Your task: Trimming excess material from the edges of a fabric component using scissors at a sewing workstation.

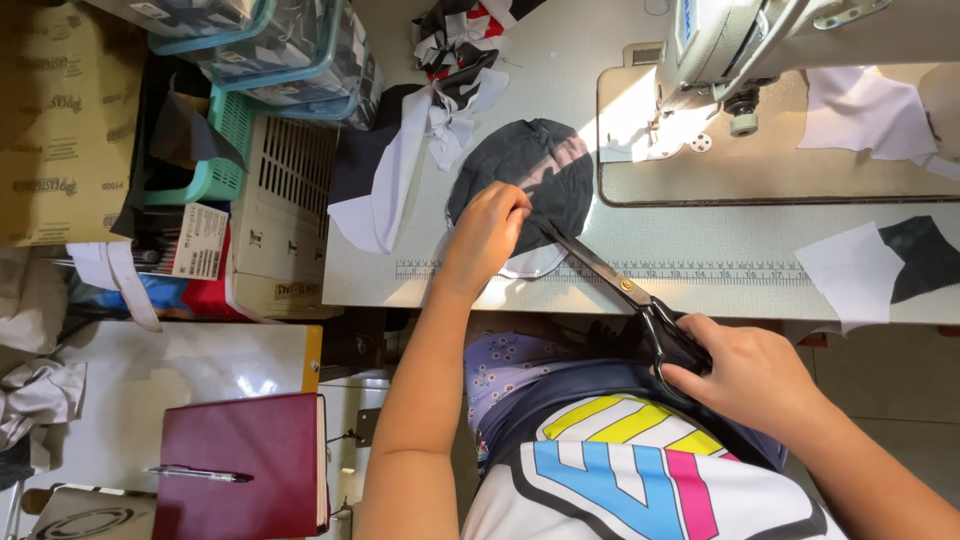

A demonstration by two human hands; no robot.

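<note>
Flat brown cardboard package [62, 120] at far left; small white rectangular label [203, 241] just beside its lower right corner
</note>
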